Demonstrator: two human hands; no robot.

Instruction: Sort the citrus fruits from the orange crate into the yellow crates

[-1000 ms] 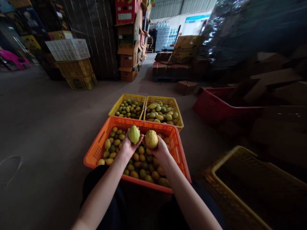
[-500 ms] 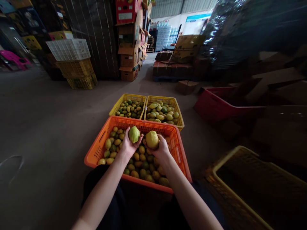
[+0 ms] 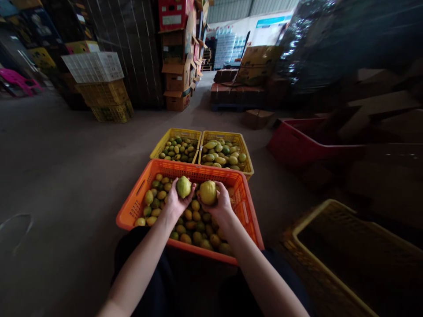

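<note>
Held in my left hand (image 3: pixel 176 203) is a green-yellow lemon (image 3: pixel 183 187), resting against the fingers. My right hand (image 3: pixel 222 203) grips a larger, yellower lemon (image 3: pixel 208 193) from its right side. Both hands are over an orange plastic crate (image 3: pixel 132 209) that has many loose lemons (image 3: pixel 197 238) in yellow, green and orange-brown tones. The two held lemons are side by side with a small gap between them. My forearms hide part of the crate's contents.
Behind the orange crate stand two yellow crates of fruit, a left one (image 3: pixel 158 143) and a right one (image 3: pixel 248 158). A yellow crate (image 3: pixel 317 211) is close on my right, with a red bin (image 3: pixel 284 143) beyond. Stacked crates (image 3: pixel 105 94) and cardboard boxes (image 3: pixel 176 81) stand farther back.
Both lemons have turned slightly in my fingers, and the hands have shifted a little to the left. The crates stay in place.
</note>
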